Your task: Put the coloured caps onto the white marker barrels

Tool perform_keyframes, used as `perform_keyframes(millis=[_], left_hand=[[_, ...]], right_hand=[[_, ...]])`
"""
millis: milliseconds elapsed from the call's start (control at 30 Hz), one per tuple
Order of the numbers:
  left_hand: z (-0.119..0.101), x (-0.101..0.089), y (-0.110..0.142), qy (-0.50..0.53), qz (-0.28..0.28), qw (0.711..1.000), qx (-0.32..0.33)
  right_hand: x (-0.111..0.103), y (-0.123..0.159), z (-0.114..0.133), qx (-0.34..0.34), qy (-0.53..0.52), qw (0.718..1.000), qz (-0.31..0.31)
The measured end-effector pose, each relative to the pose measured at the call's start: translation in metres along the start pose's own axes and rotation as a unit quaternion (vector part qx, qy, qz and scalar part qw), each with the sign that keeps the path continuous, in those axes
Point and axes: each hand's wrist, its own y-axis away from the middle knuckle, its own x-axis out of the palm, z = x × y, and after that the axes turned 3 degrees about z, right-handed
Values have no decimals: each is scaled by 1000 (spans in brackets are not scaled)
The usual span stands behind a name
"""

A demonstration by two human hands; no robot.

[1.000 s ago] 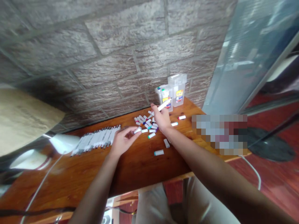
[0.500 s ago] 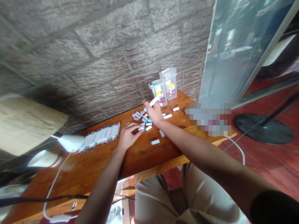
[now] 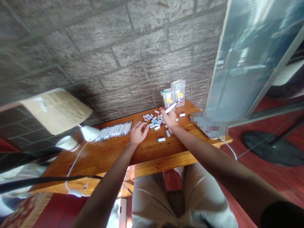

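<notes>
A white marker is gripped in my right hand, its tip pointing up toward the clear plastic cases. Beneath and beside this hand lies a loose pile of marker caps, white with coloured ends. My left hand rests on the table at the pile's left edge, fingers bent and thumb apart, near the closest caps; I see nothing held in it. A stray cap with a teal end lies nearer the table's front. To the left, a row of white markers lies side by side.
Two clear plastic cases with yellow labels stand against the stone wall; the left one holds a few markers. A lamp with a paper shade and a white cup stand left. A blurred-out flat object lies at the right end.
The view has shifted, so the table sits farther right. My left hand has drawn back slightly from the caps. The marker stays in my right hand.
</notes>
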Motion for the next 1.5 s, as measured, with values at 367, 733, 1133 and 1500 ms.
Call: perform_keyframes(millis=[367,733,1133,1500], left_hand=[[3,0,4,-60,-76,995,-40],[23,20,-32,-66,-187,976,-92],[-9,21,-61,17,39,979,198],[15,9,-47,252,-70,959,-108]], right_hand=[[22,-15,16,33,-64,988,138],[23,-43,37,117,-242,950,159],[7,-77,31,177,-486,836,185],[3,-52,21,215,-346,845,346]])
